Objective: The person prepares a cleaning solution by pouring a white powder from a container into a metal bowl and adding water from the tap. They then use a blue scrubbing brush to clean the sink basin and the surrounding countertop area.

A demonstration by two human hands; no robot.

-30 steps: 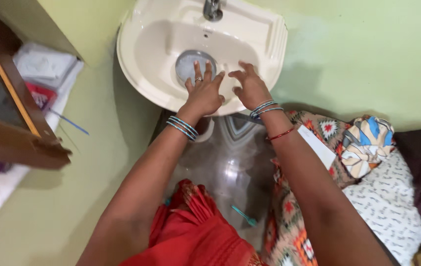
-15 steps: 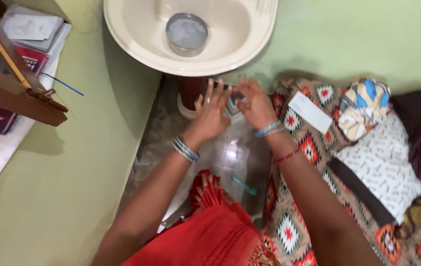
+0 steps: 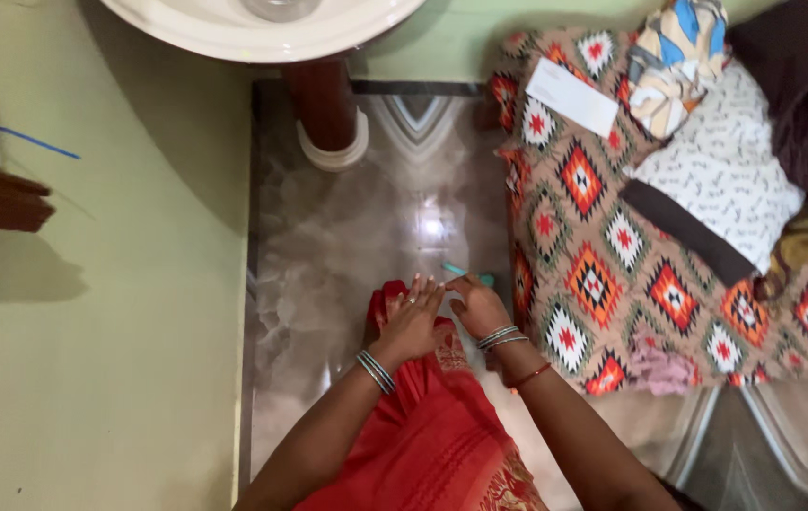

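The person is bending low, both hands reaching for a teal stick (image 3: 468, 273) lying on the floor (image 3: 347, 246) just beside the quilt (image 3: 612, 265). The right hand (image 3: 480, 308) is nearing it, fingers loosely open, holding nothing; the left hand (image 3: 411, 320) is spread flat, also empty. Judged: pickup step; next, 2 fingertips must pinch the stick.

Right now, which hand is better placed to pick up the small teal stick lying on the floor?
The right hand. Its fingertips are almost at the teal stick on the glossy floor, while the left hand sits farther to the left, over the red cloth.
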